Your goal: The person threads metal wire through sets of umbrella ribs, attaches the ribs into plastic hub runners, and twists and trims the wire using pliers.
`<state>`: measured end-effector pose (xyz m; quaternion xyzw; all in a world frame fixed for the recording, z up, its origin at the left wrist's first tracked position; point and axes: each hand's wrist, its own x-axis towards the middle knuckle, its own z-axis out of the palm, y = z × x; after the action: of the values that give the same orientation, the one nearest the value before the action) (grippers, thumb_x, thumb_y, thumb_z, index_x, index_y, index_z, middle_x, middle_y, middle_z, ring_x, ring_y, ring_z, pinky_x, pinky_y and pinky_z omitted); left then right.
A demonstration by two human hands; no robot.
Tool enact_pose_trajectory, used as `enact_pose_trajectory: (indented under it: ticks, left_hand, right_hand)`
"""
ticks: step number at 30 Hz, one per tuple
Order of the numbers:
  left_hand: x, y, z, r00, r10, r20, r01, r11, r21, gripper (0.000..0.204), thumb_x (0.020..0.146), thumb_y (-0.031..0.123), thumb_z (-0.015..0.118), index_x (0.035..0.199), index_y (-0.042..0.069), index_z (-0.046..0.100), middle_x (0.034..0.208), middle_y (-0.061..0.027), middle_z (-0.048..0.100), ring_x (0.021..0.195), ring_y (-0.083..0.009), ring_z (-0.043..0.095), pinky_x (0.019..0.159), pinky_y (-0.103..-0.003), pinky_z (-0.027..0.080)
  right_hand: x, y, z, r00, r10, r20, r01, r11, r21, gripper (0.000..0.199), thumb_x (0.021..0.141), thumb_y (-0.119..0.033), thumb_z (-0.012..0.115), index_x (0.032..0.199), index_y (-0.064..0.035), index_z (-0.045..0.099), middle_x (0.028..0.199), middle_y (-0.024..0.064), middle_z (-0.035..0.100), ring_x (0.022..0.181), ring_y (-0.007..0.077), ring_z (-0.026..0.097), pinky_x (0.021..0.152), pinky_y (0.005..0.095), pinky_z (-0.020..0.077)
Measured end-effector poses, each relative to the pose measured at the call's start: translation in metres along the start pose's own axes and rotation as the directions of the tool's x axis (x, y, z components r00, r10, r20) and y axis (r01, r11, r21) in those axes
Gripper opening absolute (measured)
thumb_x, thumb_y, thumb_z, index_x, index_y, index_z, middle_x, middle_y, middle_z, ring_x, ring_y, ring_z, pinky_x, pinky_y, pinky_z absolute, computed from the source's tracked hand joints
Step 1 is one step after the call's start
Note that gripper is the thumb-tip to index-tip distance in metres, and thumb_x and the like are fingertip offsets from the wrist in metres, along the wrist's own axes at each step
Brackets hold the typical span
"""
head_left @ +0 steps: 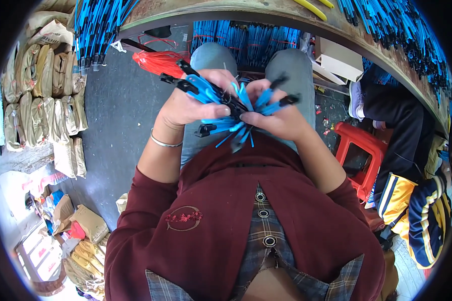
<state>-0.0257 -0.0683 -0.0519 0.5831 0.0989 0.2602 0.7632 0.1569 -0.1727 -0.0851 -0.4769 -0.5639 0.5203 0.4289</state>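
Below the worn workbench edge (266, 15), we keep left hand (188, 103) and right hand (278, 118) clamped around the fanned blue-and-black plastic strips (231, 113), ends level.

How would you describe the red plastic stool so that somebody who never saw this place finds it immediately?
Start from the curved wooden workbench along the top, then look below its right end, beside the person's right forearm. There the red plastic stool stands on the dark floor. It is the only solid red seat there; beside it sits a co-worker in dark clothing.
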Motion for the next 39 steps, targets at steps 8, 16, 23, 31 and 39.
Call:
enact_pose_trajectory:
  ticks: [8, 16, 23, 31, 39]
  left_hand:
    - [0.003, 0.002, 0.011, 0.999, -0.048, 0.009, 0.047, 0.997, 0.062, 0.023, 0.065, 0.009, 0.072, 0.083, 0.001, 0.061, 0.082, -0.0077, 0.06, 0.079, -0.0178, 0.054, 0.069, -0.031, 0.045]
    - [0.003, 0.0, 0.008, 0.995, -0.009, 0.095, 0.01, 1.0, -0.01, 0.021, 0.071, 0.011, 0.069, 0.087, 0.0, 0.061, 0.082, -0.0072, 0.06, 0.074, -0.0155, 0.054, 0.065, -0.028, 0.044]
    - [-0.003, 0.004, 0.018, 0.992, -0.117, -0.04, 0.118, 0.993, 0.025, 0.02, 0.076, 0.01, 0.067, 0.091, -0.001, 0.062, 0.08, -0.0053, 0.059, 0.07, -0.0119, 0.054, 0.062, -0.026, 0.045]
    - [-0.017, -0.003, 0.014, 0.939, -0.097, -0.33, 0.147, 0.981, 0.129, 0.037, 0.074, 0.027, 0.072, 0.093, -0.002, 0.059, 0.08, -0.0091, 0.058, 0.076, -0.016, 0.054, 0.067, -0.028, 0.044]
    - [-0.013, -0.002, 0.011, 0.997, -0.028, -0.07, 0.034, 0.995, 0.092, 0.022, 0.072, 0.008, 0.072, 0.089, -0.001, 0.061, 0.08, -0.0067, 0.058, 0.073, -0.0147, 0.055, 0.064, -0.027, 0.045]
  right_hand:
    - [-0.004, 0.001, 0.005, 0.998, -0.055, 0.04, 0.039, 0.944, 0.329, 0.014, 0.079, -0.014, 0.065, 0.087, -0.003, 0.061, 0.074, -0.0001, 0.057, 0.071, 0.0082, 0.051, 0.066, 0.0242, 0.0422]
    - [-0.004, -0.003, 0.006, 0.997, 0.022, 0.073, -0.049, 0.92, 0.389, 0.014, 0.083, -0.015, 0.061, 0.091, -0.0037, 0.062, 0.078, -0.0007, 0.059, 0.074, 0.0063, 0.051, 0.067, 0.0237, 0.0424]
    - [-0.004, 0.003, 0.023, 0.988, 0.101, -0.121, -0.023, 0.852, 0.523, 0.016, 0.086, -0.016, 0.058, 0.094, -0.003, 0.06, 0.079, -0.0021, 0.057, 0.075, 0.0067, 0.051, 0.068, 0.0247, 0.0427]
    - [-0.018, 0.003, 0.017, 0.994, 0.028, -0.11, 0.025, 0.891, 0.452, 0.03, 0.083, -0.017, 0.061, 0.106, -0.0015, 0.051, 0.092, 0.0016, 0.055, 0.084, 0.0111, 0.053, 0.078, 0.027, 0.0419]
    - [-0.022, -0.001, 0.021, 0.988, -0.121, -0.094, 0.136, 0.978, 0.16, 0.045, 0.073, -0.008, 0.07, 0.11, -0.0024, 0.046, 0.097, 0.0047, 0.055, 0.086, 0.0124, 0.054, 0.078, 0.028, 0.0434]
